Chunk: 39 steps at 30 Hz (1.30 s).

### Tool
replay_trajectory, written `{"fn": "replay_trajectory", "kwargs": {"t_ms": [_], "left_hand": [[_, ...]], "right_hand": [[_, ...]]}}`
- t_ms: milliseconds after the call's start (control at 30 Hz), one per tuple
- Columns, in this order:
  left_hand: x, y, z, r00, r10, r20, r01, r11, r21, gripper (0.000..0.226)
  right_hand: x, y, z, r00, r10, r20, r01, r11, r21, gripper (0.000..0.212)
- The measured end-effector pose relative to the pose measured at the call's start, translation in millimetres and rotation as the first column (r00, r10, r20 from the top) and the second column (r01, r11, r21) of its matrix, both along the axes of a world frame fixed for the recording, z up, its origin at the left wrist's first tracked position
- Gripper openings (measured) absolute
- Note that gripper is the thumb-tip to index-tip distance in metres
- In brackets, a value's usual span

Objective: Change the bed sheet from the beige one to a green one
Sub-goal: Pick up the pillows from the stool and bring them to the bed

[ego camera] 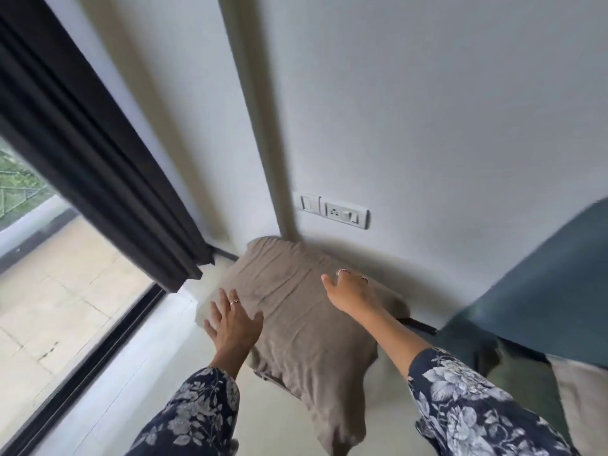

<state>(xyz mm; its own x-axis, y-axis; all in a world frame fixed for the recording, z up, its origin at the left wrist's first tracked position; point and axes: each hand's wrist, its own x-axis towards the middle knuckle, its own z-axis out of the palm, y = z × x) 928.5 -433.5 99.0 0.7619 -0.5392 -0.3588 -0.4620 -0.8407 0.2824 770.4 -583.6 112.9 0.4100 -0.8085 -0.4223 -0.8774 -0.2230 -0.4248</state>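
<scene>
Now both hands reach toward a beige pillow (296, 311) that leans in the corner against the white wall (427, 110). Left hand (232, 325) lies flat, fingers spread, on the pillow's near left edge, a ring on 1 finger. Right hand (350, 289) rests over the pillow's far right top, fingers mostly hidden, so its grasp cannot be told. Right of that hand hangs a teal-green sheet (543, 291). Beyond the hands sits a switch plate (335, 211); left of them, a dark curtain (98, 159).
</scene>
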Motion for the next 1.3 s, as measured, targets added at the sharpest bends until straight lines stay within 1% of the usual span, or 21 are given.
{"fn": "replay_trajectory", "kwargs": {"t_ms": [67,133,200,267,300,367,433,467,567,600,633,667,733,833,967,1067,1133,1167,1233,1267,1300], "left_hand": [[10.2,-2.1,-8.1,0.986,0.126,-0.108,-0.129,0.992,-0.017,0.084],[24.2,-10.0,-21.1,0.944,0.242,-0.225,-0.258,0.965,-0.044,0.088],[37.9,-14.5,-41.5,0.885,0.311,-0.346,-0.354,0.933,-0.068,0.094],[49.8,-15.4,-66.6,0.813,0.381,-0.440,-0.455,0.888,-0.072,0.099],[54.4,-14.4,-80.2,0.766,0.432,-0.476,-0.523,0.849,-0.071,0.101],[66.4,-18.2,-112.6,0.649,0.537,-0.539,-0.658,0.752,-0.043,0.105],[75.4,-19.8,-143.8,0.469,0.648,-0.600,-0.778,0.625,0.067,0.114],[78.7,-19.1,-157.2,0.390,0.677,-0.625,-0.803,0.582,0.129,0.121],[80.3,-15.1,-189.8,0.196,0.662,-0.724,-0.839,0.495,0.225,0.127],[80.7,-12.7,-200.2,0.136,0.638,-0.758,-0.850,0.468,0.241,0.124],[79.2,-12.8,-205.6,0.098,0.607,-0.789,-0.858,0.453,0.242,0.118],[78.5,-13.2,-208.6,0.084,0.578,-0.812,-0.868,0.442,0.225,0.109],[77.6,-14.4,-208.3,0.129,0.547,-0.827,-0.884,0.441,0.154,0.094],[77.6,-1.6,-189.9,0.161,0.559,-0.814,-0.905,0.413,0.104,0.093],[78.7,30.8,-141.0,0.179,0.549,-0.816,-0.935,0.354,0.033,0.094],[67.4,79.5,-90.0,0.175,0.560,-0.810,-0.957,0.291,-0.006,0.092],[60.7,119.2,-56.4,0.165,0.580,-0.798,-0.971,0.236,-0.029,0.092],[54.4,145.6,-37.8,0.149,0.590,-0.794,-0.981,0.191,-0.042,0.093],[44.5,188.1,-11.8,0.129,0.610,-0.782,-0.989,0.138,-0.056,0.096],[34.1,216.9,1.3,0.115,0.625,-0.772,-0.993,0.093,-0.073,0.101],[28.8,234.2,2.3,0.112,0.619,-0.777,-0.994,0.070,-0.088,0.107]], "right_hand": [[14.0,-16.2,-10.7,1.000,0.008,-0.014,-0.007,0.999,0.044,0.058],[29.5,-40.7,-24.8,1.000,0.015,-0.009,-0.014,0.997,0.075,0.062],[44.5,-63.7,-37.5,0.999,0.028,-0.027,-0.025,0.995,0.095,0.061],[60.8,-84.6,-47.8,0.997,0.056,-0.045,-0.052,0.995,0.083,0.052],[68.7,-95.3,-53.8,0.998,0.055,-0.044,-0.052,0.996,0.069,0.048],[88.3,-120.3,-82.1,0.998,0.057,-0.038,-0.054,0.996,0.074,0.044],[103.9,-139.8,-115.9,0.998,0.057,-0.010,-0.056,0.993,0.108,0.048],[110.0,-147.5,-133.4,0.999,0.053,-0.006,-0.052,0.990,0.131,0.052],[127.8,-161.8,-173.5,0.999,0.033,0.008,-0.034,0.977,0.212,0.067],[134.4,-165.0,-185.6,1.000,-0.001,0.016,-0.003,0.969,0.247,0.077],[137.1,-167.5,-193.8,0.997,-0.061,0.037,0.048,0.958,0.284,0.087],[141.9,-168.7,-201.4,0.991,-0.119,0.060,0.094,0.943,0.319,0.094],[149.3,-170.1,-204.4,0.977,-0.191,0.092,0.148,0.925,0.350,0.097],[159.7,-164.8,-183.0,0.979,-0.183,0.093,0.133,0.911,0.391,0.091],[168.8,-138.7,-135.6,0.982,-0.152,0.114,0.084,0.887,0.455,0.081],[177.7,-92.9,-93.4,0.983,-0.090,0.160,0.009,0.896,0.444,0.088],[188.8,-57.7,-67.7,0.983,-0.038,0.182,-0.054,0.877,0.477,0.092],[196.5,-34.5,-51.8,0.982,0.017,0.189,-0.109,0.866,0.488,0.090],[211.2,4.3,-23.8,0.968,0.128,0.215,-0.216,0.860,0.462,0.089],[220.6,32.6,-9.0,0.953,0.196,0.232,-0.284,0.848,0.447,0.087],[222.6,51.1,4.4,0.935,0.250,0.250,-0.340,0.829,0.445,0.081]]}}
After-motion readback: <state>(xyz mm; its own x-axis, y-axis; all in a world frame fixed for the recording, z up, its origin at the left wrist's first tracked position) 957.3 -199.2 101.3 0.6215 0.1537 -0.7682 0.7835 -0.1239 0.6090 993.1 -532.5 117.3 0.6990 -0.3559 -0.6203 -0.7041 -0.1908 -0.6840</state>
